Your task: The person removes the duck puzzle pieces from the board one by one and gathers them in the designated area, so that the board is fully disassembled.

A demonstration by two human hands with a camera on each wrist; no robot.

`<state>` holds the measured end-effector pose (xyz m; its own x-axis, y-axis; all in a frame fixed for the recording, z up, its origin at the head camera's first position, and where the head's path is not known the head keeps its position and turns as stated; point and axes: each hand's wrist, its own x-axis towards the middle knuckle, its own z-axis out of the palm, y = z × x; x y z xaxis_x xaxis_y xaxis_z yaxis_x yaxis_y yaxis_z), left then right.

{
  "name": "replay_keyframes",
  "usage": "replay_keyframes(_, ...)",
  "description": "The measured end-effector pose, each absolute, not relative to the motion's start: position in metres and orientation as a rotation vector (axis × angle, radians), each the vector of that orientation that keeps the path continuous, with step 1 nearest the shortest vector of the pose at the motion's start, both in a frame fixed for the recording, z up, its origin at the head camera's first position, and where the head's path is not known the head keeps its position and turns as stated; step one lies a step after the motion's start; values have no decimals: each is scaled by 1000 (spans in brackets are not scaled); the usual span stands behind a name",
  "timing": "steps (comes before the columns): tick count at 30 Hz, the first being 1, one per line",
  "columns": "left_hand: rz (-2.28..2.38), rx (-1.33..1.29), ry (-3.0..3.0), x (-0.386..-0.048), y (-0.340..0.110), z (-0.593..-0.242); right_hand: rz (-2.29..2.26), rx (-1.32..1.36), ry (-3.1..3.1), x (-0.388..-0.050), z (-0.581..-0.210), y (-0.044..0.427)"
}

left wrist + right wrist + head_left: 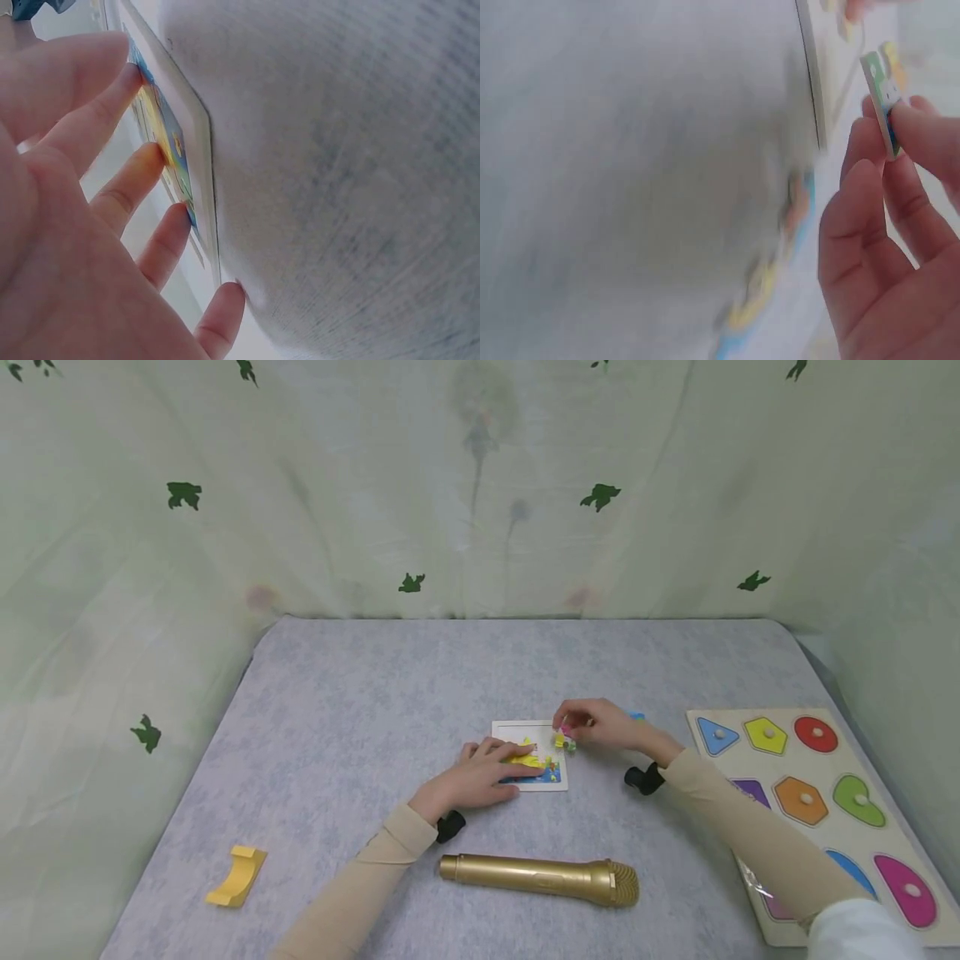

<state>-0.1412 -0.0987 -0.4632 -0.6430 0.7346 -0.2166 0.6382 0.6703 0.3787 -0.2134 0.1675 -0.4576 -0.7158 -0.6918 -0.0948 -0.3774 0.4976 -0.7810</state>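
Observation:
A small jigsaw puzzle in a white frame lies flat on the table, its picture partly filled with yellow and blue pieces. My left hand rests on it with spread fingers; in the left wrist view the fingertips touch the picture, while one reaches past the frame's edge. At the frame's upper right corner, my right hand pinches a puzzle piece between thumb and fingers. The right wrist view shows this puzzle piece edge-on, held above the table.
Other puzzle pieces lie beyond the right hand, mostly hidden in the head view. A gold microphone lies in front of the puzzle. To the right is a knobbed shape board, partly under the right forearm. A curved yellow block sits at the left.

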Motion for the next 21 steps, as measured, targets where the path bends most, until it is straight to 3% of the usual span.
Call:
replay_keyframes(11, 379, 1081, 2548, -141, -99, -464, -1084, -808, 2395, -211, -450, 239)
replay_keyframes(21, 422, 1085, 2541, -141, -99, -462, -977, -742, 2398, -209, -456, 256)
